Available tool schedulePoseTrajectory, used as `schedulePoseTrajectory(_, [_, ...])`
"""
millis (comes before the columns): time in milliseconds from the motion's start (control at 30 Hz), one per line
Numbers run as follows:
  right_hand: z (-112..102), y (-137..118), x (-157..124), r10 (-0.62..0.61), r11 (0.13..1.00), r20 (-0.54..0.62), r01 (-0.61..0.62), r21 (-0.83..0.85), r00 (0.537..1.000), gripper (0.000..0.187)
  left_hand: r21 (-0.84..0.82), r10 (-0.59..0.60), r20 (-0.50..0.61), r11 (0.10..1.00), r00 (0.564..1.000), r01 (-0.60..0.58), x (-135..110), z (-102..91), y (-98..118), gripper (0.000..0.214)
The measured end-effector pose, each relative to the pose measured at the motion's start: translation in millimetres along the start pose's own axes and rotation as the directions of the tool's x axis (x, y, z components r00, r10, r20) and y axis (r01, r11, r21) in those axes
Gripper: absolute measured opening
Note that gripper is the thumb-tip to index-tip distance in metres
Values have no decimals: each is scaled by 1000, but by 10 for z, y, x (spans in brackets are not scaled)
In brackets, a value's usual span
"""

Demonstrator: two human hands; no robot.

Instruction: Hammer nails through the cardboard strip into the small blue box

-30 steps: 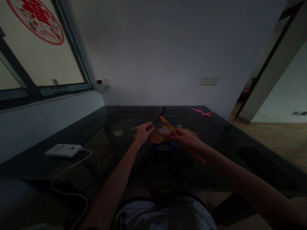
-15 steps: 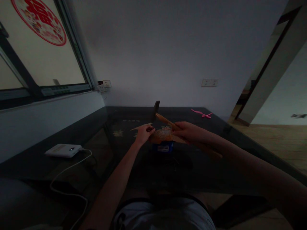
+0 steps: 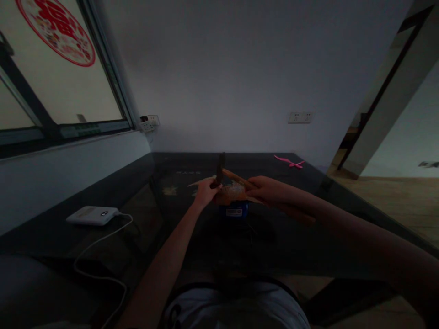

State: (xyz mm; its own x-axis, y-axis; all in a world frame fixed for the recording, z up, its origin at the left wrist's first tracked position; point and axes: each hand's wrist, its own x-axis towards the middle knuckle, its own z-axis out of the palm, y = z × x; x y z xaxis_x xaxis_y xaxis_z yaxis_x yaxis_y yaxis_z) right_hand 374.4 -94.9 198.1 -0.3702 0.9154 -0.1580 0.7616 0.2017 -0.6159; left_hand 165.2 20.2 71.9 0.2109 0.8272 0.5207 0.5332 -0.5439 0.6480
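Observation:
My right hand (image 3: 264,188) is closed round the wooden handle of a hammer (image 3: 236,177). Its dark head is low, close above the fingers of my left hand (image 3: 206,192). Those fingers pinch a thin dark thing, apparently a nail, whose tip is hard to make out. Under both hands lies an orange-brown flat piece (image 3: 230,196) with a pale, shiny middle and pointed ends; its material is unclear in the dim light. Beneath that piece stands a blue box (image 3: 234,210) with a white label on its front.
On the dark table (image 3: 178,246), several thin slivers (image 3: 252,230) lie before the box. A white power bank (image 3: 93,215) with a cable (image 3: 99,240) is at the left. A pink ribbon (image 3: 290,162) lies at the back right. Wall sockets (image 3: 300,118) are behind.
The hammer head has come down from its raised position to near my left fingers. My left hand and the blue box are almost where they were.

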Motion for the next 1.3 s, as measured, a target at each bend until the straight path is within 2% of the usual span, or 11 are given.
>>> schedulePoseTrajectory(133, [-21, 0, -17, -19, 1000, -59, 18, -11, 998, 6, -25, 2, -1, 1000, 1000, -2, 5, 1, -1, 12])
schedulePoseTrajectory(333, [-22, -40, -40, 7, 1000, 10, -7, 0, 1000, 11, -30, 15, 4, 999, 1000, -15, -5, -6, 34, 9])
schedulePoseTrajectory(500, [-36, -39, -53, -5, 1000, -53, 5, -16, 999, 6, -56, 20, 0, 998, 1000, -20, -1, 8, 28, 7])
schedulePoseTrajectory(733, [-3, 0, -37, 8, 1000, -4, -9, -18, 1000, 11, 28, 3, 24, 1000, 1000, -3, -13, -21, 81, 7])
schedulePoseTrajectory(933, [-26, 33, -25, -7, 1000, -45, 8, 29, 999, 5, 12, -11, 14, 1000, 1000, 11, -14, -26, 111, 5])
schedulePoseTrajectory(1100, [-1, 22, -17, 11, 1000, -1, -11, 7, 1000, 5, 36, -10, 26, 999, 1000, 9, -9, -25, 99, 8])
schedulePoseTrajectory(1300, [-29, -18, -61, -6, 999, -27, 7, 32, 1000, 4, 1, 5, 17, 1000, 1000, -5, -4, -1, 65, 6])
